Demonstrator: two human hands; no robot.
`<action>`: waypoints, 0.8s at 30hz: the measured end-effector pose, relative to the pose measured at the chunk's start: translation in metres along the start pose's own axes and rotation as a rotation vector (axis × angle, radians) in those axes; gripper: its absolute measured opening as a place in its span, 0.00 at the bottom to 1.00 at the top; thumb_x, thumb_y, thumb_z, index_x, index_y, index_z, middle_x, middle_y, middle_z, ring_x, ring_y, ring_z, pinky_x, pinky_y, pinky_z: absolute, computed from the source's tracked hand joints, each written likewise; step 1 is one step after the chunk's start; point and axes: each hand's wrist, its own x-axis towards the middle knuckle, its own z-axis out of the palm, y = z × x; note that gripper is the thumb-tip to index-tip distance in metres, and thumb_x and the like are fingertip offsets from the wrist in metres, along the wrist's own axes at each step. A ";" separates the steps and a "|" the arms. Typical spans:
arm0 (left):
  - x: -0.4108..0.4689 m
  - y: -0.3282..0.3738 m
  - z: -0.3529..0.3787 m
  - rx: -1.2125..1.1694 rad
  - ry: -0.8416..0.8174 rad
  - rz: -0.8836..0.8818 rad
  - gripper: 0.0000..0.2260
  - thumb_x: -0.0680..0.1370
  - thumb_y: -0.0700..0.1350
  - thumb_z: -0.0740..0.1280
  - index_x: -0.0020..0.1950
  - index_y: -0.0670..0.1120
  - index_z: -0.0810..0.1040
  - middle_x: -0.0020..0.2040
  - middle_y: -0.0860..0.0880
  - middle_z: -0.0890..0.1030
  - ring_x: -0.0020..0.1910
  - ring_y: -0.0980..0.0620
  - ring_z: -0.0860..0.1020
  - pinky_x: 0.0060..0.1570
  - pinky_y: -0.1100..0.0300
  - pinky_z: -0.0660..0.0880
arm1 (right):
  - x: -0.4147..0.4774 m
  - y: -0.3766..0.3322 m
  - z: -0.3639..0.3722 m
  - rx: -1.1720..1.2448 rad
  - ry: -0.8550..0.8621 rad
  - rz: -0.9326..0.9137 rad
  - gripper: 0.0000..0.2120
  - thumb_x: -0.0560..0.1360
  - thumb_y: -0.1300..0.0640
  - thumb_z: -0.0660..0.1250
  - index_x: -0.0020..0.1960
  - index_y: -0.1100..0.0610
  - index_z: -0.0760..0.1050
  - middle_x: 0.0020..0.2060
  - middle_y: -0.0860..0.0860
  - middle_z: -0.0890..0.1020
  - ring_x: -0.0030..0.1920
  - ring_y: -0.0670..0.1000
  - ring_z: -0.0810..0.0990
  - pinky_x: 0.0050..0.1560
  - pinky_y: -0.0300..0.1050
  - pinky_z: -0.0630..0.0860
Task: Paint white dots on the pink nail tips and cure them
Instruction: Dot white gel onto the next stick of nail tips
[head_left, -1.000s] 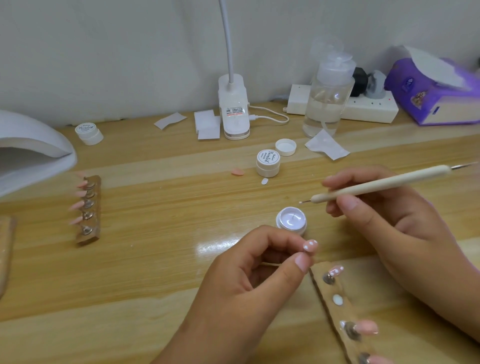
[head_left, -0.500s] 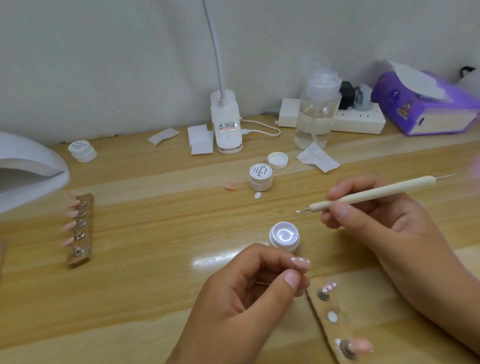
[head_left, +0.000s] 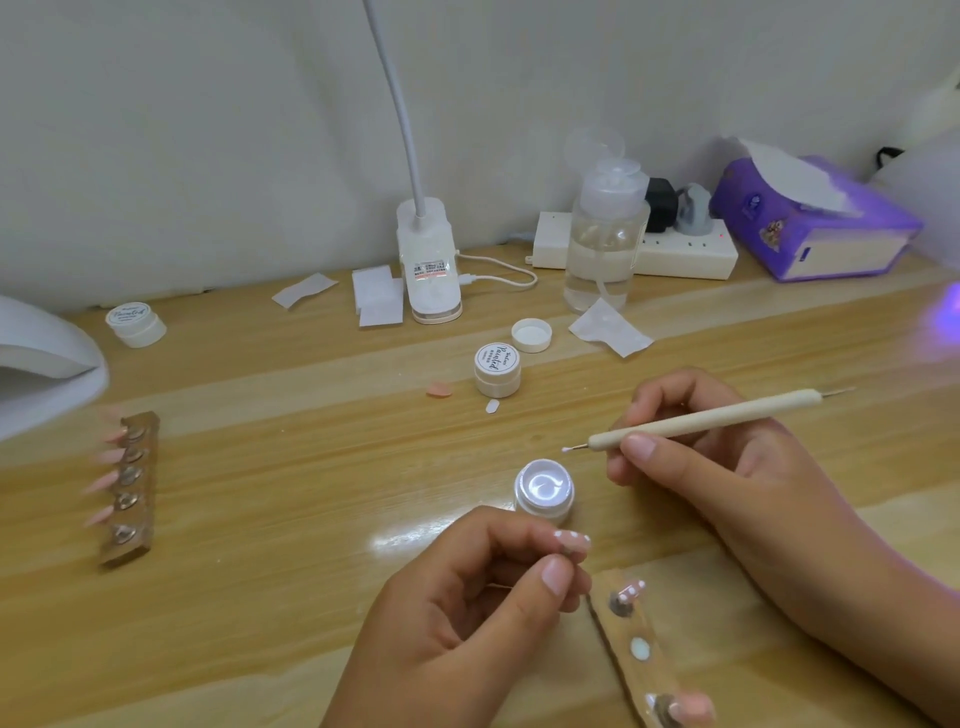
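Near the pot (head_left: 544, 488), a slip of the tool (head_left: 701, 418) pinched in the right hand (head_left: 727, 467) could smear the nail tip (head_left: 571, 543) pinched by the left hand (head_left: 467, 613).

Purple tissue box (head_left: 810, 228), power strip (head_left: 691, 254), clear pump bottle (head_left: 605, 249), clip lamp (head_left: 428, 270)

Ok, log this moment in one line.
left hand: pinches dotted nail tip | right hand: holds dotting tool | gel pot: open

Left hand (head_left: 457, 597) pinches a pink nail tip (head_left: 571, 545) with white dots along its edge. Right hand (head_left: 727, 467) holds a dotting tool (head_left: 701, 418). Its white-loaded point is near the open jar (head_left: 544, 491), not touching. A strip (head_left: 639, 654) with more tips lies beside the left hand. Second strip (head_left: 130, 488) sits at table (head_left: 285, 545) left, by the lamp (head_left: 47, 358).
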 end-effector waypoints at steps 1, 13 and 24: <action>0.000 0.000 0.000 -0.008 -0.002 -0.003 0.09 0.65 0.52 0.71 0.42 0.53 0.84 0.38 0.48 0.85 0.39 0.56 0.82 0.40 0.69 0.75 | 0.000 0.000 0.000 0.016 -0.007 0.009 0.03 0.70 0.59 0.69 0.43 0.56 0.76 0.34 0.52 0.83 0.38 0.42 0.81 0.41 0.29 0.74; 0.000 0.002 0.002 0.010 0.019 -0.029 0.10 0.62 0.53 0.73 0.41 0.53 0.83 0.40 0.48 0.85 0.39 0.55 0.81 0.41 0.66 0.76 | 0.006 0.004 -0.005 0.349 -0.116 0.090 0.04 0.63 0.59 0.68 0.37 0.52 0.78 0.31 0.53 0.78 0.32 0.48 0.76 0.33 0.37 0.74; -0.002 0.002 0.001 0.013 0.021 -0.035 0.09 0.63 0.53 0.72 0.40 0.53 0.83 0.40 0.47 0.84 0.39 0.55 0.80 0.41 0.66 0.76 | 0.000 0.000 -0.003 0.289 -0.246 0.082 0.03 0.64 0.55 0.66 0.36 0.54 0.77 0.29 0.53 0.76 0.32 0.49 0.74 0.37 0.36 0.74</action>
